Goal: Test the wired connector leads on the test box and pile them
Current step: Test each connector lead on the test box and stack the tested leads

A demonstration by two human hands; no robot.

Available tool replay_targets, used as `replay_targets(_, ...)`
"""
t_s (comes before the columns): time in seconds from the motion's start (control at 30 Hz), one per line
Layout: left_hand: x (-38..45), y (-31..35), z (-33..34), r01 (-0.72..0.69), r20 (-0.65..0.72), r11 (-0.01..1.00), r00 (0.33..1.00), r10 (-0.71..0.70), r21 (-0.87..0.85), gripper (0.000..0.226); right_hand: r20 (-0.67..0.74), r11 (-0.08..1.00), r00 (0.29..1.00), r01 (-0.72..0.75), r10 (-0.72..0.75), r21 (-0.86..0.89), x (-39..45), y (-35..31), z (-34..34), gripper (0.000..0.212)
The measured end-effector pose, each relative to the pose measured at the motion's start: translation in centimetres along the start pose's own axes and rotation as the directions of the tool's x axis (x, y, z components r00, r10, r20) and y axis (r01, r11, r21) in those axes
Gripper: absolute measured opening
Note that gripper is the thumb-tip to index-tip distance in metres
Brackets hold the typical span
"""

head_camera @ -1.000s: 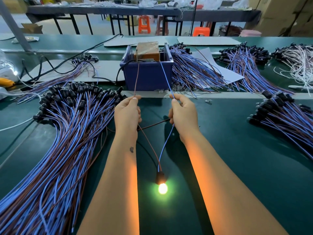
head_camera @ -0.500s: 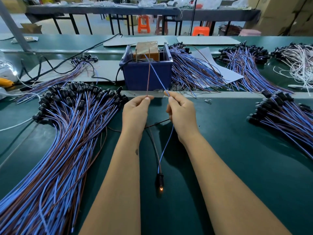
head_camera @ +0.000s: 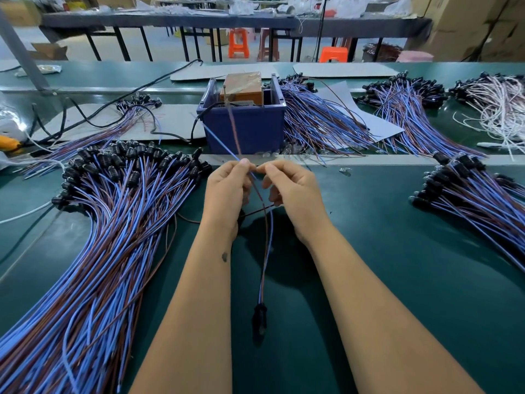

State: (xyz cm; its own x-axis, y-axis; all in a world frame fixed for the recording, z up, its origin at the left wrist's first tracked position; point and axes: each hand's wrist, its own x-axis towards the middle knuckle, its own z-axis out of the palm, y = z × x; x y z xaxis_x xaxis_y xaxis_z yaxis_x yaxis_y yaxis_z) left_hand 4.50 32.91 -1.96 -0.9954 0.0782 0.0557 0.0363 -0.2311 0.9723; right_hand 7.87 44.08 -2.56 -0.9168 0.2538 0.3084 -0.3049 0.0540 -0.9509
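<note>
Both hands meet over the green surface (head_camera: 397,280): the left hand (head_camera: 225,191) has its fingers (head_camera: 243,164) pinched on the two wires of a single lead (head_camera: 265,251), and the right hand (head_camera: 292,189) pinches them just beside it, fingertips nearly touching. The blue and brown ends cross above the fingers, short of the test box (head_camera: 244,125) directly beyond. The lead's black connector (head_camera: 260,315) hangs unlit below the fingers, near the wrists. This reads as the test step closing; next comes laying the lead on the big pile (head_camera: 113,223) left of the fingers. Open surface lies below and right; the pile's connectors crowd close on the left.
</note>
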Motion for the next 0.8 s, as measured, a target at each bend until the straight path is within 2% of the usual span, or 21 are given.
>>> replay_targets(0.07,0.5,0.1,-0.2,0.033,-0.029,0.988,0.999,-0.037,-0.149,0.031,-0.009,0.997,1.000,0.020,-0.021,-0.079,0.1,0.1,-0.4,0.023)
replay_targets(0.13,0.8,0.3,-0.4,0.082,-0.014,0.943,0.996,-0.092,-0.322,0.029,0.073,0.975,0.996,0.063,-0.048,-0.214,-0.1,0.2,-0.4,0.045)
replay_targets(0.17,0.9,0.3,-0.4,0.101,-0.004,0.921,0.994,-0.111,-0.375,0.028,0.140,0.973,0.989,0.073,-0.043,-0.219,-0.3,0.1,-0.2,0.057)
replay_targets(0.23,1.0,0.3,-0.5,0.111,-0.010,0.910,0.992,-0.126,-0.399,0.027,0.247,0.988,0.968,0.078,-0.042,-0.137,-0.6,0.0,0.5,0.064)
replay_targets(0.3,1.0,0.2,-0.7,0.115,-0.039,0.915,0.989,-0.140,-0.388,0.025,0.264,0.999,0.964,0.044,-0.041,-0.007,-0.8,-0.2,0.8,0.049)
replay_targets(0.37,0.9,0.2,-0.9,0.120,-0.068,0.919,0.985,-0.157,-0.376,0.021,0.224,0.989,0.974,-0.012,-0.022,0.148,-0.8,-0.4,0.5,0.027)
replay_targets(0.4,0.8,0.2,-0.9,0.110,-0.094,0.921,0.983,-0.155,-0.373,0.020,0.189,0.976,0.982,-0.035,-0.007,0.217,-0.7,-0.4,0.3,0.023)
replay_targets(0.53,0.5,0.6,-1.1,0.005,-0.233,0.903,0.966,-0.116,-0.431,0.021,0.031,0.869,0.993,-0.112,0.111,0.483,0.2,-0.5,-1.4,0.031)
replay_targets(0.7,-0.3,0.8,-1.2,-0.034,-0.237,0.897,0.968,-0.079,-0.441,0.021,-0.127,0.883,0.977,-0.095,0.171,0.460,0.4,-0.7,-3.1,0.035)
replay_targets(0.8,-1.2,1.1,-0.6,-0.060,-0.115,0.944,0.993,0.024,-0.325,0.021,-0.219,0.853,0.961,-0.029,0.167,0.521,0.6,-1.5,-3.9,0.040)
